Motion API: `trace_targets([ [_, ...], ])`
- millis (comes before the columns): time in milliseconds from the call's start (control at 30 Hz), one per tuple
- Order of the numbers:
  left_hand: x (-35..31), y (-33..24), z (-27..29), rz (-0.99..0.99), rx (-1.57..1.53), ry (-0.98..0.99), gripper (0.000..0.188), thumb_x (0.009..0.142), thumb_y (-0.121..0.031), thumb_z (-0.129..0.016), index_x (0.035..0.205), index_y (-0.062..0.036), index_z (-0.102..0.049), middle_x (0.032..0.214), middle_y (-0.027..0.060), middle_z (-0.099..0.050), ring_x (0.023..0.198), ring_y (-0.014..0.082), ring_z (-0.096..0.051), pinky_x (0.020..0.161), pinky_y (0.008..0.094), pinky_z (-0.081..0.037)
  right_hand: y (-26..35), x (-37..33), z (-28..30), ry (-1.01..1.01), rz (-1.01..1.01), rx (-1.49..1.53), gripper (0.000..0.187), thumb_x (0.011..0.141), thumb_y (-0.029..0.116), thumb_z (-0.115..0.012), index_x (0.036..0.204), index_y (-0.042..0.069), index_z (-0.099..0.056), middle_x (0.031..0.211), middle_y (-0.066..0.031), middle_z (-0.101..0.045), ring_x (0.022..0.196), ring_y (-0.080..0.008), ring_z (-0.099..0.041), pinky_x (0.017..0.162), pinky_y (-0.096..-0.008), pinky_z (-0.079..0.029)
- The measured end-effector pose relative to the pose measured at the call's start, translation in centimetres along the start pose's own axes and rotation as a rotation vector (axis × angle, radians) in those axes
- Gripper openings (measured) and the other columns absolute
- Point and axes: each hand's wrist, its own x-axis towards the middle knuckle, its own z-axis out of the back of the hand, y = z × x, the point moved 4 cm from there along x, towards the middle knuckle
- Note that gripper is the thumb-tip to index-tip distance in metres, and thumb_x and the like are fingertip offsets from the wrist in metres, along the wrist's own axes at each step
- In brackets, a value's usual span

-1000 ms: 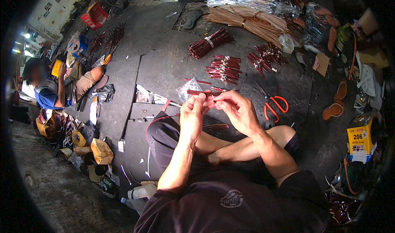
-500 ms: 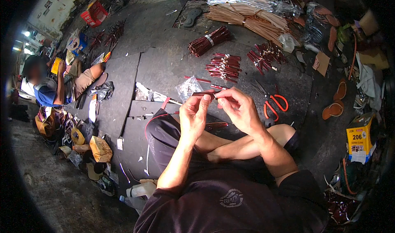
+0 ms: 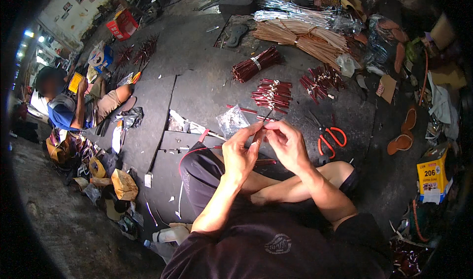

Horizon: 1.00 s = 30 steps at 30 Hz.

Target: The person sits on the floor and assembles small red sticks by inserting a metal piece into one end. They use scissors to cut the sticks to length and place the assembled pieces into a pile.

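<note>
In front of my crossed legs, my left hand point(image 3: 238, 156) pinches a thin dark red strap point(image 3: 258, 135) between thumb and fingers. My right hand point(image 3: 289, 148) is closed at the same strap, fingertips meeting those of the left; any small part between them is hidden. Just beyond lies a row of short dark red straps point(image 3: 272, 95) with shiny metal bits along its middle. To the left of the fingers rests a clear plastic bag point(image 3: 232, 121) of small pieces. Scissors point(image 3: 331, 137) with orange-red handles lie to the right.
Farther off are a tied bundle of dark red straps point(image 3: 257, 64), a loose strap pile point(image 3: 322, 83) and long tan strips point(image 3: 300, 37). Brown sandal pieces point(image 3: 400, 143) and a yellow tin point(image 3: 432, 174) stand right. At left another person point(image 3: 69, 109) sits beside piled scraps point(image 3: 124, 184).
The strap has turned from lying nearly crosswise to pointing away from me. My hands have drawn closer together at the fingertips. The whole view has shifted slightly.
</note>
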Motion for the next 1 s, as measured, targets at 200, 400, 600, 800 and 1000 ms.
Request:
trace_targets([
  [200,-0.2,-0.3,0.2,-0.023,0.069,0.076,0.034,0.081,0.001,-0.070,0.114,-0.0056,-0.069,0.101,0.0143,-0.072,0.092,0.0257,-0.071,0.079,0.0330,-0.055,0.0,0.3,0.1,0.066,-0.158,0.206,0.017,0.087,0.003,-0.065,0.103,0.001,-0.063,0.092,-0.0118,-0.065,0.076,-0.0194,-0.066,0.066,-0.0314,-0.054],
  [400,-0.3,-0.2,0.2,-0.037,0.094,0.129,0.035,0.081,0.001,-0.067,0.116,-0.0057,-0.068,0.103,0.0163,-0.070,0.096,0.0302,-0.069,0.081,0.0352,-0.054,2.7,-0.2,0.3,0.014,0.312,-0.440,0.016,0.085,-0.002,-0.063,0.100,0.000,-0.062,0.086,-0.0135,-0.061,0.075,-0.0270,-0.065,0.064,-0.0347,-0.051],
  [600,-0.4,-0.2,-0.1,-0.053,0.103,0.101,0.030,0.086,-0.004,-0.065,0.116,-0.0052,-0.068,0.100,0.0162,-0.071,0.093,0.0308,-0.070,0.079,0.0352,-0.054,-0.3,0.4,0.3,0.072,-0.167,0.226,0.015,0.087,-0.004,-0.062,0.101,-0.002,-0.063,0.085,-0.0124,-0.061,0.076,-0.0223,-0.066,0.066,-0.0309,-0.052],
  [800,-0.1,0.0,0.5,0.094,-0.010,0.087,0.027,0.086,-0.005,-0.067,0.113,-0.0037,-0.069,0.099,0.0152,-0.072,0.092,0.0232,-0.071,0.079,0.0318,-0.054,2.4,0.1,0.2,0.026,0.180,-0.179,0.016,0.087,-0.003,-0.064,0.103,-0.002,-0.064,0.092,-0.0122,-0.062,0.077,-0.0203,-0.065,0.065,-0.0301,-0.051],
  [1000,-0.1,0.5,0.4,0.111,-0.059,0.054,0.026,0.086,-0.005,-0.070,0.112,-0.0027,-0.067,0.097,0.0119,-0.073,0.088,0.0187,-0.071,0.078,0.0295,-0.053,3.5,-0.3,0.1,-0.026,0.394,-0.424,0.021,0.082,-0.004,-0.066,0.102,0.002,-0.064,0.090,-0.0132,-0.063,0.079,-0.0295,-0.065,0.067,-0.0372,-0.052],
])
